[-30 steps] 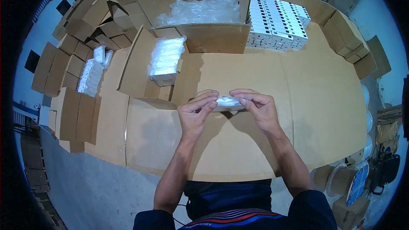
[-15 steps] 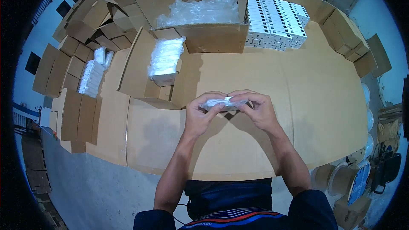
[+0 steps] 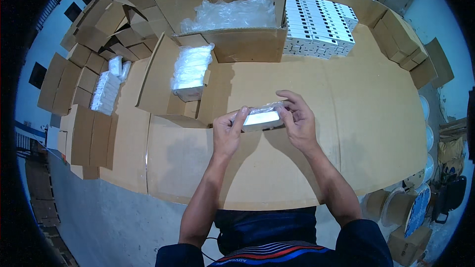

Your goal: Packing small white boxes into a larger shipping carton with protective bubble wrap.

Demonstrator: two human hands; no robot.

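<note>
Clear-film-wrapped small white box [image 3: 261,117] gripped between left hand [image 3: 228,132] and right hand [image 3: 296,121]; ahead-left, bagged white boxes [image 3: 190,69] already stacked in the open cardboard carton [image 3: 157,76].

A packing workshop or warehouse: a cardboard-covered surface [image 3: 376,133], flat cartons [image 3: 74,84] stacked at nine o'clock, white boxes [image 3: 316,24] in rows at one o'clock, bagged goods [image 3: 230,15] at twelve.
</note>
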